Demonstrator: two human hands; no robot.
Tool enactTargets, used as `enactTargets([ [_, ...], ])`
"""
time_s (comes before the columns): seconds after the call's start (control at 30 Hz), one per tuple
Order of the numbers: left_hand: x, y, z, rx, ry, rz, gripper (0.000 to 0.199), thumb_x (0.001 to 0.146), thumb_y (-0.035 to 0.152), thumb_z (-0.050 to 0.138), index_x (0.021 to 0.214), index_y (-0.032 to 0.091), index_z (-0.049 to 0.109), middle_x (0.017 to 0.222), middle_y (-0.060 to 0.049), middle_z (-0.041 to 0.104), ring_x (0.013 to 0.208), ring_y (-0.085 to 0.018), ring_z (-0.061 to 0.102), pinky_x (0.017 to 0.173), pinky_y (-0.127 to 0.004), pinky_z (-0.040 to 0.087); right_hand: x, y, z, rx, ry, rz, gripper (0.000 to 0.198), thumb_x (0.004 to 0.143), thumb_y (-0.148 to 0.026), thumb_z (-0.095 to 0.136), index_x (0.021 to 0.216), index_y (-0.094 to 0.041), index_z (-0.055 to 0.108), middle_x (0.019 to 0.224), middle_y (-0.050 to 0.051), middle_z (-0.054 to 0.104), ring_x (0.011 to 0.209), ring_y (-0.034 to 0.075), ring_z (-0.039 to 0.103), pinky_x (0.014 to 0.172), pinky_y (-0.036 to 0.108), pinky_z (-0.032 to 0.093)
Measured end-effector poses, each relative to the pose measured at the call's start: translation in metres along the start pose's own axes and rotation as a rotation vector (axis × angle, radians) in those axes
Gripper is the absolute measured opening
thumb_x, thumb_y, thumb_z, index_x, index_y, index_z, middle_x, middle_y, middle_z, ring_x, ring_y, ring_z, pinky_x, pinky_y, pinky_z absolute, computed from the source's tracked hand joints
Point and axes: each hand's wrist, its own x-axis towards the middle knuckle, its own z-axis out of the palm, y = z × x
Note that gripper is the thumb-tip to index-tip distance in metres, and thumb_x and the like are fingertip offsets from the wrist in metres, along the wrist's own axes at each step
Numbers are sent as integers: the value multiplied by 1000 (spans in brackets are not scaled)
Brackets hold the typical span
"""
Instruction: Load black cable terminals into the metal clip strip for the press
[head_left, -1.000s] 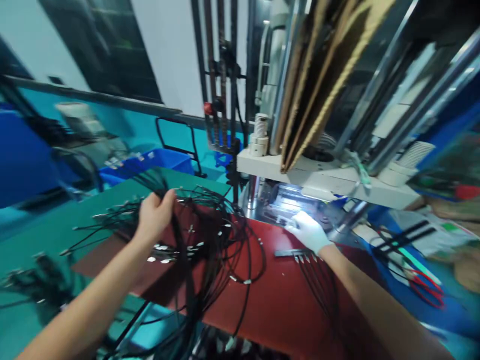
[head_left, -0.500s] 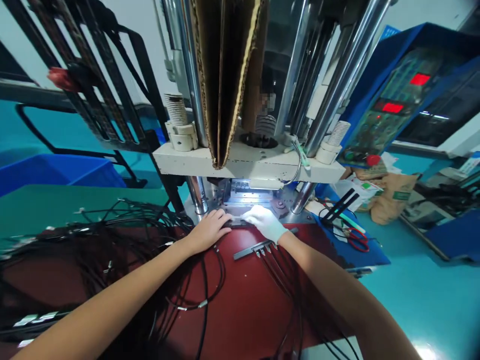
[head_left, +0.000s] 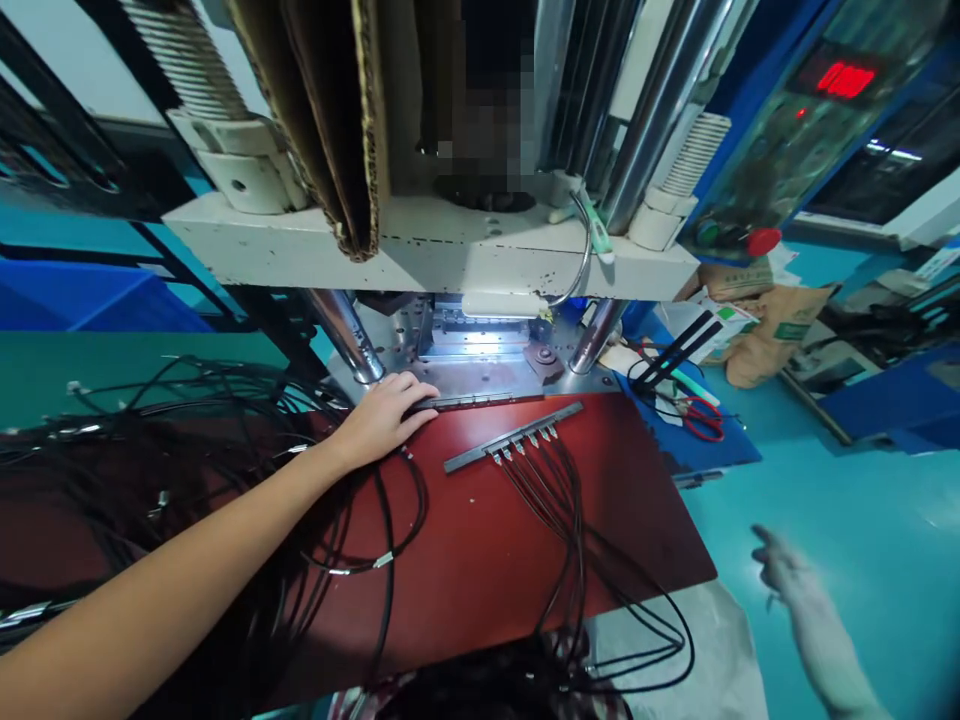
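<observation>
My left hand [head_left: 391, 412] grips the left end of a slim dark metal bar [head_left: 487, 400] at the front edge of the press bed, thumb in front and fingers behind. Out to the right, over the floor, is my right hand [head_left: 780, 568], smeared by motion; its fingers cannot be made out clearly. A second metal bar [head_left: 514, 438] lies slanted on the dark red mat [head_left: 450, 560], with several black cables [head_left: 555, 500] fixed along it by their metal ends. Behind the gripped bar, a lit metal mould [head_left: 480, 340] sits under the press plate [head_left: 435, 250].
A tangle of black cables [head_left: 135, 460] covers the left of the bench. Steel columns [head_left: 349, 335] flank the mould. Red-handled scissors [head_left: 703, 418] lie on a blue surface at right. Cardboard [head_left: 367, 130] hangs above. A control box with a red button [head_left: 763, 241] stands upper right.
My right hand has left the bar at the press and swung far right, away from the bench. The left hand stays on the bar's left end. The view has shifted closer.
</observation>
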Motion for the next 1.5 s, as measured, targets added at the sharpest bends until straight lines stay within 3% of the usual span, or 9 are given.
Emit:
enactTargets([
  [0.13,20,39,-6,171,-48,71,36,92,41,47,120,21,55,114,-10,58,107,-27,51,89,-40,38,-29,118,36,25,-77,406,73,62,-67,65,121,-26,51,141,16,46,137,37,35,113,44,30],
  [0.3,69,92,16,48,-61,2,28,89,36,48,108,19,62,105,-9,62,103,-27,54,85,-38,40,-26,139,56,92,4,487,82,63,-67,65,128,-21,44,146,24,36,137,38,35,109,39,35],
  [0.6,86,103,44,-58,50,-225,19,77,22,50,93,20,59,97,-8,60,101,-29,53,84,-41,41,-3,52,22,148,197,234,71,80,-58,56,138,-19,46,138,13,52,129,31,48,111,46,34],
  [0.73,82,95,27,-164,49,-210,20,71,16,51,89,18,58,96,-6,61,94,-24,56,82,-36,44,0,-17,17,260,171,45,61,85,-54,55,137,-22,48,134,11,56,124,28,53,108,47,38],
  [0.9,48,85,-16,-382,-62,-57,22,85,28,46,87,17,64,86,-4,67,81,-18,59,74,-28,43,0,-94,25,272,72,-141,45,87,-47,55,125,-23,57,127,8,61,117,25,58,105,44,43],
  [1.03,30,99,-14,-289,-181,-6,30,90,38,44,87,16,66,83,-7,65,78,-21,59,73,-31,43,-2,-141,47,204,-190,-272,37,88,-47,52,110,-20,64,111,9,68,104,23,64,99,42,48],
  [1.23,35,124,31,-368,-103,-121,10,76,25,63,78,16,57,85,-7,58,84,-23,54,81,-37,44,-23,-185,97,-72,-524,-478,28,86,-35,54,106,-19,66,108,10,65,104,22,62,101,39,45],
  [1.37,36,120,21,-492,-147,-202,10,75,25,61,73,17,56,69,-2,58,67,-18,56,67,-32,48,-21,-196,106,207,-771,-338,40,86,-37,58,122,-18,58,126,12,59,118,22,56,111,40,37],
  [1.5,40,116,-14,-855,-167,-250,19,76,33,63,79,15,58,66,0,60,58,-13,57,59,-27,49,-16,-195,106,593,-1328,-90,74,72,-49,75,133,-18,48,145,15,44,133,25,44,114,44,31],
])
